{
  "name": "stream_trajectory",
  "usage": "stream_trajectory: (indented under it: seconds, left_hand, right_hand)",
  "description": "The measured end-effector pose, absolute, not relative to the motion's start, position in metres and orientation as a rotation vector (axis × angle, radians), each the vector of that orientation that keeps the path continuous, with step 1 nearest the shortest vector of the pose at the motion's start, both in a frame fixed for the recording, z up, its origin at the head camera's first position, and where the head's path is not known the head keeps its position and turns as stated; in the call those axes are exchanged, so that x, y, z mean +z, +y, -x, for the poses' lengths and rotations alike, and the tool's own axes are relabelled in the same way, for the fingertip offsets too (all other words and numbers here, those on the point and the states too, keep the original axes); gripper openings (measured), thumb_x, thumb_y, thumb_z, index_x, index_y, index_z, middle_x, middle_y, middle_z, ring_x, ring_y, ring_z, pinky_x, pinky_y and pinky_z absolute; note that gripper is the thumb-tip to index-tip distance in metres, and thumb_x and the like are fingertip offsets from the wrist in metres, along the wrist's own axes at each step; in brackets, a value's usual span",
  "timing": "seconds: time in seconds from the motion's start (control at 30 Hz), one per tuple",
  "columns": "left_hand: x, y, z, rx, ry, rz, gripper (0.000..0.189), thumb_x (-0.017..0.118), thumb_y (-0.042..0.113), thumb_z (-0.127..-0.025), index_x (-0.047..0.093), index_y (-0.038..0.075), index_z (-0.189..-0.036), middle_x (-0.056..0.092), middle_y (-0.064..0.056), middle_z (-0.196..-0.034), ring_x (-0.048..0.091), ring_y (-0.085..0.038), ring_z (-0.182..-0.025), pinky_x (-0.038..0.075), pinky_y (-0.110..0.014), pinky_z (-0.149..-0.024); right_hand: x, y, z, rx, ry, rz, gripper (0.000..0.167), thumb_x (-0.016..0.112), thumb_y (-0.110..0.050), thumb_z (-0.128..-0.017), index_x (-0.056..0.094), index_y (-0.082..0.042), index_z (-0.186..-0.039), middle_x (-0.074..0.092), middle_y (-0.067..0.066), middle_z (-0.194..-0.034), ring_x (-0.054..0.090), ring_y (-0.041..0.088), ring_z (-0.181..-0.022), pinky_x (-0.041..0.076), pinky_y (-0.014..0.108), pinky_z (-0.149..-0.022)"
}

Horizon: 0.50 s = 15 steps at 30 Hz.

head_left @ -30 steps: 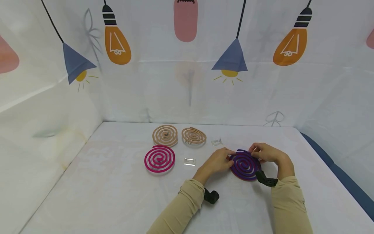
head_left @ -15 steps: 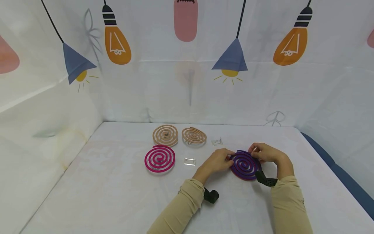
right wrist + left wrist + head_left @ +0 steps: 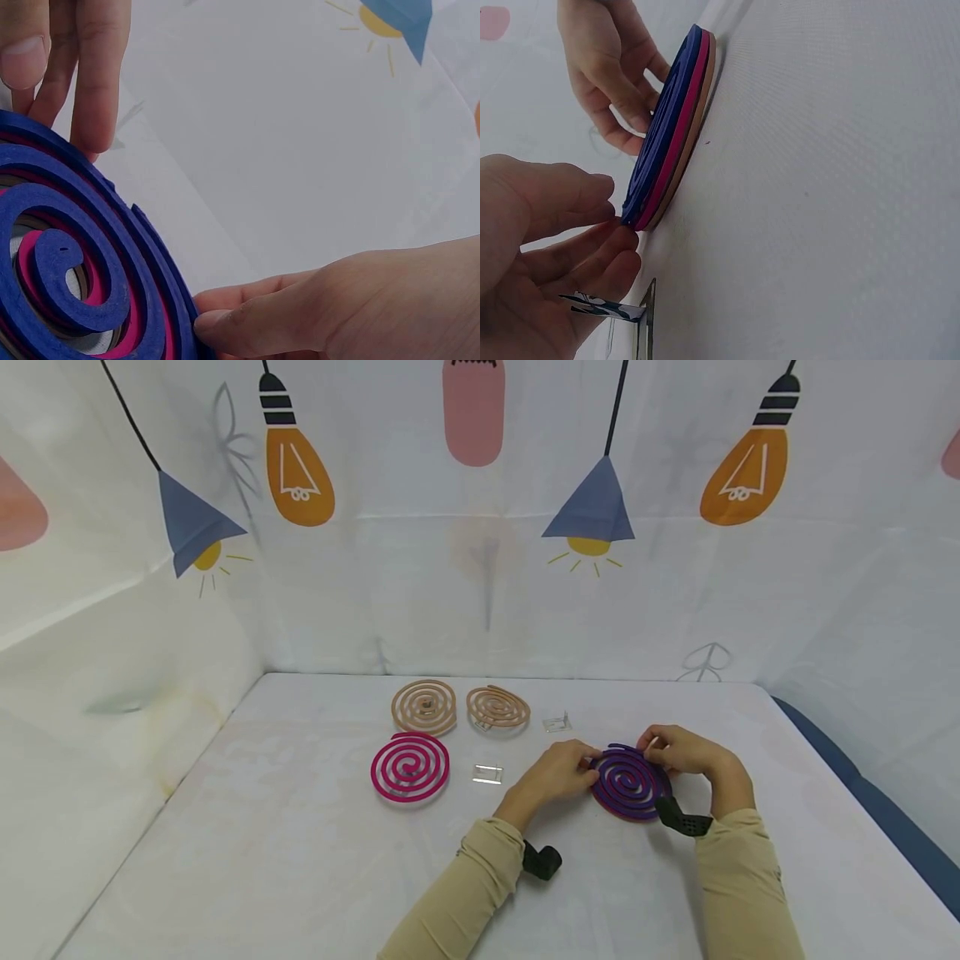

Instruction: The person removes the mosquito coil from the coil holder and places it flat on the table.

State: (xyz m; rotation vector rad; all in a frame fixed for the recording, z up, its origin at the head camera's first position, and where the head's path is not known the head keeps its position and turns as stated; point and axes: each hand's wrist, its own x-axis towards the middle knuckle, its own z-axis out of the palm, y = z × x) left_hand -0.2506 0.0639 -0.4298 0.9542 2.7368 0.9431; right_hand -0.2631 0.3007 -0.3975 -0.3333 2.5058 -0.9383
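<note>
On the right half of the white surface (image 3: pixel 300 852), the coil stack (image 3: pixel 628 785) sits between the person's two hands, its blue layer (image 3: pixel 54 259) uppermost, the pink layer (image 3: pixel 678 135) beneath it and the tan layer (image 3: pixel 710 64) at the bottom. The step in hand looks like squaring these spirals over one another by their rims. The edges run nearly flush in the left wrist view, so the layering seems well along. The next move probably calls for a light, even hold from both sides, since a push from one side could slide the top layer off line. Whether the bottom layer lies fully flat I cannot tell.

The left grip (image 3: pixel 562 771) is narrow, its fingertips at the stack's left rim. The left forearm slants up and rightward from the lower edge of the head view. The right grip (image 3: pixel 681 752) pinches the far right rim, thumb over the blue layer; that forearm stands more upright, wrist bent inward.

Beyond the left grip lies a metal stand (image 3: pixel 557 725); a separate pink coil (image 3: pixel 409 768) rests well apart, to the left.
</note>
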Motion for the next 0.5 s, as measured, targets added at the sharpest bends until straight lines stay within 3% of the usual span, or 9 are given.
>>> stream_trajectory:
  seconds: [0.5]
  left_hand:
    - [-0.4282, 0.063, 0.2507, 0.971, 2.709, -0.923, 0.033, 0.062, 0.015, -0.089, 0.064, 0.011, -0.122, 0.071, -0.005, -0.104, 0.065, -0.01, -0.095, 0.048, -0.016, -0.08]
  right_hand:
    - [-0.3971, 0.2992, 0.2636, -0.931, 2.518, 0.315, 0.021, 0.048, -0.009, -0.094, 0.053, 0.004, -0.109, 0.06, 0.013, -0.094, 0.057, 0.018, -0.081, 0.051, 0.032, -0.065]
